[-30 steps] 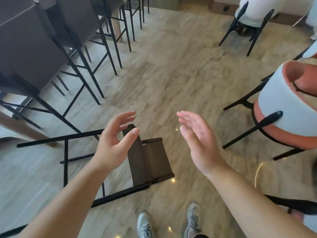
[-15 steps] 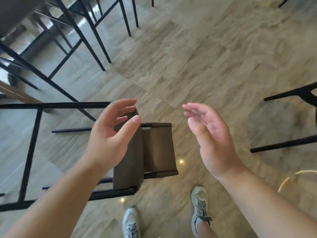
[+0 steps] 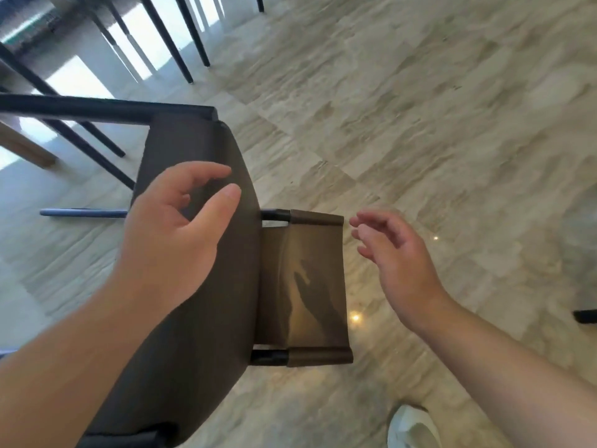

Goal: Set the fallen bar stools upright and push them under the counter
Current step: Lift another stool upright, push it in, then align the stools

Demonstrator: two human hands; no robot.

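Stool (image 3: pixel 206 286) lies on its side on the floor (image 3: pixel 420 124) (no readable markings), left hand (image 3: pixel 168 240) and right hand (image 3: pixel 400 263) above it, fingers loosely spread, gripping nothing.

fallen bar stool (image 3: pixel 206 286) on floor (image 3: pixel 420 124), both hands (image 3: pixel 168 240) open above

You had a single head-worn camera, so no second view shared the scene. It looked steeply down and forward from above at close range. Your left hand (image 3: pixel 171 234) and right hand (image 3: pixel 395 263) filled the near field over the fallen bar stool (image 3: pixel 210 286), with the marble floor (image 3: pixel 420 124) stretching far and right.
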